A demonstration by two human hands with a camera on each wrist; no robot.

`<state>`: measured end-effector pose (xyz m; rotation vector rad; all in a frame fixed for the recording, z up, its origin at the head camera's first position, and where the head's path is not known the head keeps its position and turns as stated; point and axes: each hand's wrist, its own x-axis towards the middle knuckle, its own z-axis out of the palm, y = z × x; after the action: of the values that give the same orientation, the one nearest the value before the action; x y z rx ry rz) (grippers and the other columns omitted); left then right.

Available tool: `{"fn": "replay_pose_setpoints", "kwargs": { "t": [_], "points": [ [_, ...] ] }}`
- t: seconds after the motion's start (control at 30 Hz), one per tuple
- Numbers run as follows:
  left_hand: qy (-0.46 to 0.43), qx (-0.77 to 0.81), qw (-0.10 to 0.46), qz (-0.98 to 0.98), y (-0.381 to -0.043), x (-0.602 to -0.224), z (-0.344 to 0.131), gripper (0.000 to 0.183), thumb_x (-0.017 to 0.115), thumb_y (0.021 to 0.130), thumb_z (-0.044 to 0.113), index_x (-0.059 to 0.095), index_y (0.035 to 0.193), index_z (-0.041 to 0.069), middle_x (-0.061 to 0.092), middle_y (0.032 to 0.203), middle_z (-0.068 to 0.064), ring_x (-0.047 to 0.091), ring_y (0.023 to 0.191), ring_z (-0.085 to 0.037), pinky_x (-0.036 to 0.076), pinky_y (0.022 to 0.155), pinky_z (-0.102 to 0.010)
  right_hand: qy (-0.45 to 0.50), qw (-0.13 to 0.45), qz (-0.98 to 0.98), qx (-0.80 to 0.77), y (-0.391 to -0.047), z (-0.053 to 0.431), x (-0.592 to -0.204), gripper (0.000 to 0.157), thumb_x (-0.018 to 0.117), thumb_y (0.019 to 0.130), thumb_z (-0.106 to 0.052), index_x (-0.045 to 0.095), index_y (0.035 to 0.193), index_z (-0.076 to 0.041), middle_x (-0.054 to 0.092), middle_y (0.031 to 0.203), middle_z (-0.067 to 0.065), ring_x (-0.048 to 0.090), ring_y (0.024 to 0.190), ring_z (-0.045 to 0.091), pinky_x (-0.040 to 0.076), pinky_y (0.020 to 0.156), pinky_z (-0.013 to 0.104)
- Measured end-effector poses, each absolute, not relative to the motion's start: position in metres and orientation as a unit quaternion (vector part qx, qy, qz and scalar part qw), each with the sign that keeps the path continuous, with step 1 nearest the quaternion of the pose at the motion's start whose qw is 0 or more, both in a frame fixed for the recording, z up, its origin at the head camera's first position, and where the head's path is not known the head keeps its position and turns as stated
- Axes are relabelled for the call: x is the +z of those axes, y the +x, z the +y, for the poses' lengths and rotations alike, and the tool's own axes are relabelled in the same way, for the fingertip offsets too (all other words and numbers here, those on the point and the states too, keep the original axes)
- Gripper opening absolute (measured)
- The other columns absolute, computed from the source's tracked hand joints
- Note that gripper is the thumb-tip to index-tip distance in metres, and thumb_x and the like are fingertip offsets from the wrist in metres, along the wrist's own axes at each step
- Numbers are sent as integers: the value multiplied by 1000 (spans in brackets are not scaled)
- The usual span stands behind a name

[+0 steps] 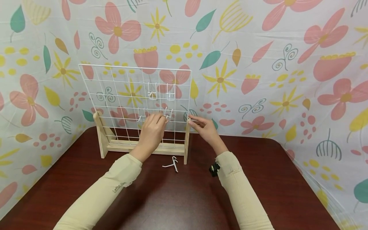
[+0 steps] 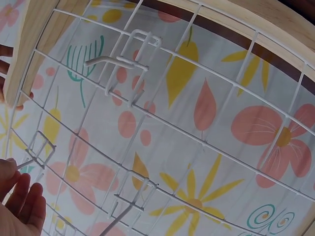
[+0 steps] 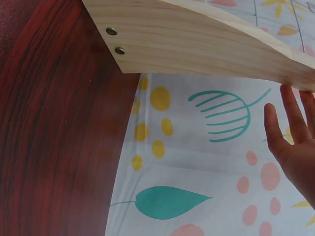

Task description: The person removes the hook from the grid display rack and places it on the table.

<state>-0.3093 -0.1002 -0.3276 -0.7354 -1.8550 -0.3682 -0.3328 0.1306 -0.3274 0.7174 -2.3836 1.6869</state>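
Observation:
In the head view, a white wire grid panel (image 1: 135, 67) stands in a wooden stand (image 1: 102, 137). My left hand (image 1: 152, 131) is in front of the grid and pinches a white wire hook (image 2: 30, 160) hanging on it. Thumb and fingertips of my right hand (image 1: 204, 129) hold the top of the stand's right upright (image 3: 211, 49); some fingers in the right wrist view are fairly straight. More white hooks hang on the grid, including an upper hook (image 1: 151, 95), another upper hook (image 1: 171, 95) and a lower-left hook (image 1: 141, 115).
A loose white hook (image 1: 174, 164) lies on the dark red-brown table (image 1: 184, 198) in front of the stand. A flower-patterned cloth (image 1: 258, 80) hangs behind and beside the table. The stand's wooden crossbar (image 1: 169, 149) runs low between its uprights.

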Motion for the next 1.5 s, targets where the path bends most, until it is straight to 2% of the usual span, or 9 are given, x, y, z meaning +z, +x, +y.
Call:
{"fn": "replay_pose_setpoints", "kwargs": {
  "t": [0.2,0.37,0.63,0.83,0.9,1.07,1.2,1.37,1.5],
  "points": [
    [-325,-173,521,-770,-304,-325,-103,5,65,88,-2,60,85,-2,62,91,-14,57,82,-30,48,74,-39,232,67,-787,568,-351,135,-345,39,62,95,-19,58,133,-11,57,133,14,58,117,31,46,95,50],
    [-333,-181,526,-761,-299,-324,-106,7,67,87,-2,60,85,-2,62,88,-13,58,81,-30,49,75,-38,228,72,-793,561,-354,135,-348,40,64,94,-26,60,132,-17,59,131,8,60,115,25,48,93,45],
    [-344,-202,518,-757,-292,-323,-110,5,69,85,-2,64,86,-1,63,87,-11,59,82,-28,50,79,-36,230,74,-791,562,-353,136,-348,40,64,93,-27,60,132,-17,60,131,8,60,115,24,50,91,42],
    [-355,-217,513,-751,-288,-325,-111,8,72,82,-3,65,86,-2,64,86,-11,59,80,-28,50,78,-38,228,66,-788,568,-356,136,-348,40,62,95,-17,58,133,-10,56,134,13,57,119,31,47,94,49],
    [-359,-223,511,-748,-287,-326,-112,10,73,81,-3,65,86,-2,65,86,-11,59,80,-28,50,77,-38,229,69,-790,564,-356,136,-348,39,62,95,-18,58,133,-11,57,133,12,58,118,29,49,92,46],
    [-371,-249,490,-748,-282,-328,-115,11,74,80,-4,65,86,-1,65,88,-10,60,81,-27,51,74,-35,235,75,-794,555,-352,135,-346,40,63,94,-25,59,132,-15,60,131,9,60,115,25,51,88,44],
    [-375,-277,469,-750,-279,-330,-117,14,75,77,-6,66,86,0,66,88,-9,61,85,-25,52,74,-32,232,73,-796,554,-355,135,-350,41,64,93,-29,60,132,-18,59,131,7,60,115,25,50,91,46],
    [-379,-312,445,-749,-279,-334,-120,14,76,77,-5,67,85,1,66,87,-7,61,85,-22,51,70,-28,233,69,-794,557,-355,136,-350,45,64,94,-28,57,135,-12,58,133,8,59,117,26,49,93,47],
    [-388,-331,426,-747,-280,-337,-123,13,76,76,-5,68,84,1,67,86,-7,63,84,-22,52,71,-29,228,63,-792,563,-353,136,-347,42,63,94,-24,57,134,-12,57,134,9,58,118,28,47,95,48]
  ]
}}
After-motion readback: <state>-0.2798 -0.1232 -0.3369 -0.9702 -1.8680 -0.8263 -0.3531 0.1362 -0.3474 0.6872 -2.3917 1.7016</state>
